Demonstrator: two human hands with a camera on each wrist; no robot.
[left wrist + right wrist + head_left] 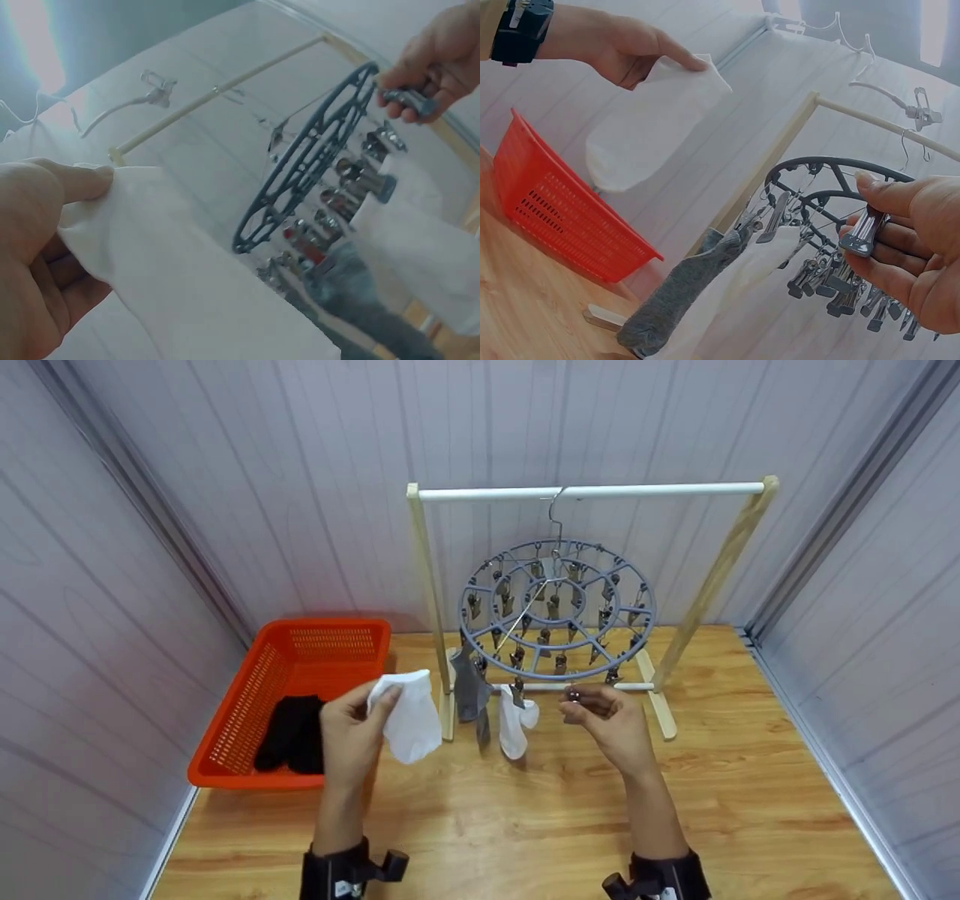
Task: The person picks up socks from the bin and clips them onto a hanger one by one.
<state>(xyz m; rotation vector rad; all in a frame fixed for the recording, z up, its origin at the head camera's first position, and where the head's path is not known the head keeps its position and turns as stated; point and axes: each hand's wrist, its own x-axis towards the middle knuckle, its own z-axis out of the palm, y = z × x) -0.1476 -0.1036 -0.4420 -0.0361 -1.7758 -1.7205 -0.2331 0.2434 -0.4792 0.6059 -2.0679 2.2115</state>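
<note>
My left hand (352,727) pinches a white sock (412,720) by its cuff, and the sock hangs down flat, left of the drying rack. My right hand (615,727) holds a metal clip (862,231) between thumb and fingers at the front rim of the round blue-grey hanger (536,671). A grey sock (470,690) and another white sock (513,727) dangle from clips on the hanger's left front side. In the left wrist view the white sock (187,262) covers much of the lower middle.
An orange basket (217,735) with black cloth items (289,731) stands on the left. The hanger hooks over the white bar (495,494) of a wooden stand (712,577). Many clips hang from its rings. Walls enclose the wood-patterned floor (510,825).
</note>
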